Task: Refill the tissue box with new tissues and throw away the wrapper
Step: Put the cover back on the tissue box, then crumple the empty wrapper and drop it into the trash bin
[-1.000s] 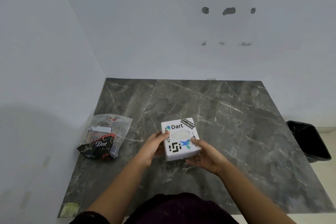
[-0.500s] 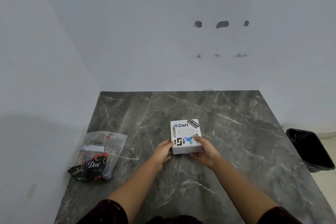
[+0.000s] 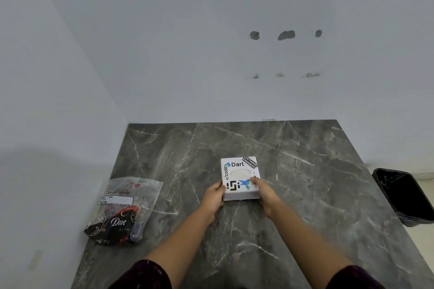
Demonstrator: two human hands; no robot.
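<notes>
1 white tissue box with stickers sits on the marble table, gripped between 2 hands. Left hand clasps its left near corner; right hand holds the right side, thumb on top. 1 tissue pack wrapper, "Dove" printed, lies flat well to the left of the left hand. 1 black bin stands off the table's edge, far right of the right hand.
</notes>
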